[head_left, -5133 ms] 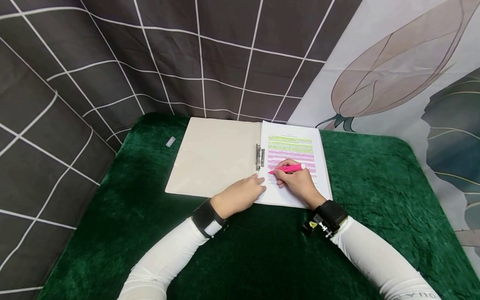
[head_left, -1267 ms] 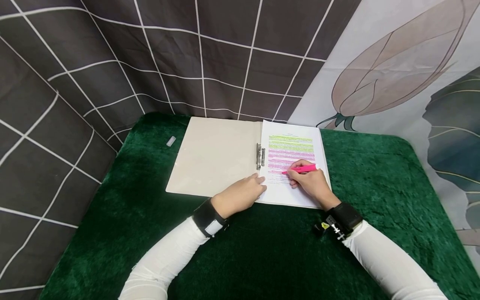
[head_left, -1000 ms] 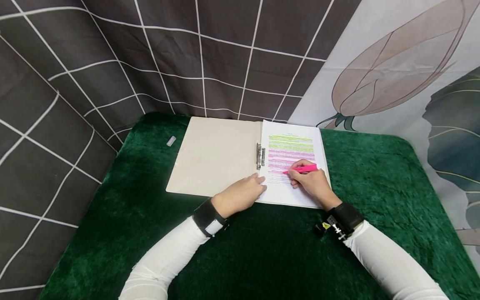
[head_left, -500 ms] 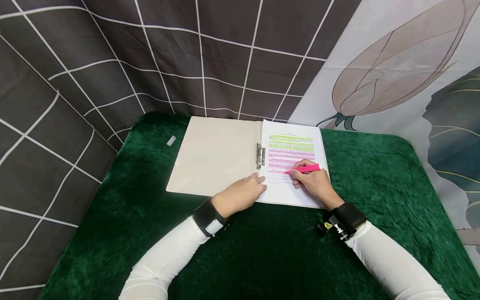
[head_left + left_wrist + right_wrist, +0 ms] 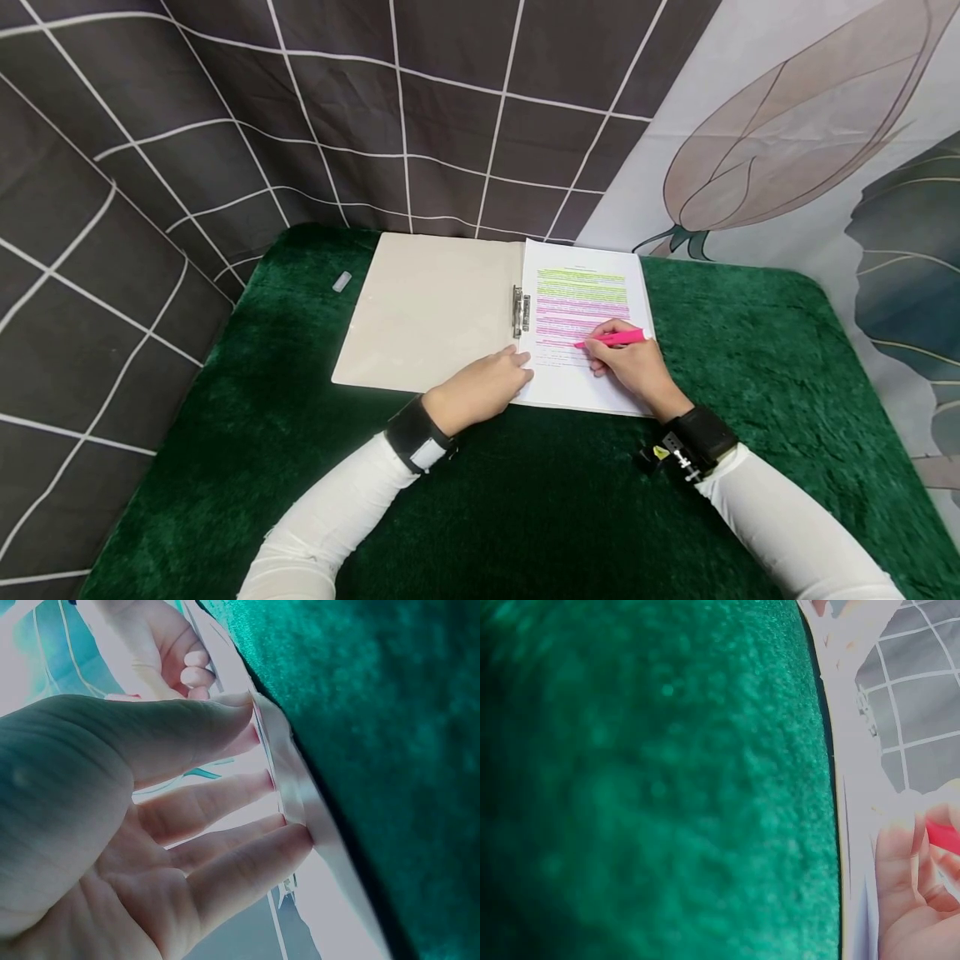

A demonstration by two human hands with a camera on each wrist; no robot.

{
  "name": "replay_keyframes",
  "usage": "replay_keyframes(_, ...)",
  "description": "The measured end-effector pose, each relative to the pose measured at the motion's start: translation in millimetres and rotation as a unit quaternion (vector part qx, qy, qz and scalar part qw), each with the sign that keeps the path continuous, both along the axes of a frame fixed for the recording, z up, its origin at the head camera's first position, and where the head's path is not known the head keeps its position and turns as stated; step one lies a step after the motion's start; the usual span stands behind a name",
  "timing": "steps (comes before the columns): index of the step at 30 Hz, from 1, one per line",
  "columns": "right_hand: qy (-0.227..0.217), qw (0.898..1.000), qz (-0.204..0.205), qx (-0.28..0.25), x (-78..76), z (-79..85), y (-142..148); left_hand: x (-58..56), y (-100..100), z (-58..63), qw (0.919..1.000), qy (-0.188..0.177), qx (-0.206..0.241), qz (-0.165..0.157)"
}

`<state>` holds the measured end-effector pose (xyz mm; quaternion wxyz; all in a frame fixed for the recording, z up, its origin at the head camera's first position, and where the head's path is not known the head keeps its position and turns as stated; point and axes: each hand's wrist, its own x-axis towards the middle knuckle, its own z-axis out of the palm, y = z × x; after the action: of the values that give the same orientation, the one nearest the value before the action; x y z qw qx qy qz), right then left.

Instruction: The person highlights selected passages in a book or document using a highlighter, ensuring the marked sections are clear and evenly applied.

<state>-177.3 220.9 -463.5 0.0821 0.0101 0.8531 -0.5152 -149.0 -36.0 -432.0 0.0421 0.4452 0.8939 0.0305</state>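
My right hand pinches a pink highlighter in a writing grip, its tip on a line of the printed sheet. Yellow-green strokes cover the upper text, and pink ones lie below them down to the tip. In the right wrist view a bit of the red-pink barrel shows between the fingers. My left hand rests with extended fingers on the lower inner corner of the paper by the folder's spine. The open clip folder lies flat, its metal clip at the sheet's left side.
A small translucent block-like piece lies left of the folder on the green plush cloth. Behind the table hangs a dark curtain with a white grid; a pale curtain with a leaf print hangs at the right.
My right hand and the highlighter have moved right along a lower text line; over the earlier seconds they shifted from the line's left end. The left hand stays in place.
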Motion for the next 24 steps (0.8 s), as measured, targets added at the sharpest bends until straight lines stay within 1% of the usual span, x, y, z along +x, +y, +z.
replay_keyframes(6,0.007,1.000,0.003,-0.015,0.1,-0.9,2.6,0.3,-0.7,0.3,1.0000,-0.003,0.004,0.002)
replay_keyframes(16,0.005,1.000,0.001,0.006,1.1,-0.6,5.6,0.1,-0.7,2.0,1.0000,-0.002,0.004,-0.001)
replay_keyframes(24,0.003,1.000,-0.001,0.008,2.3,0.5,7.3,0.2,-0.9,1.4,1.0000,-0.008,0.004,0.002)
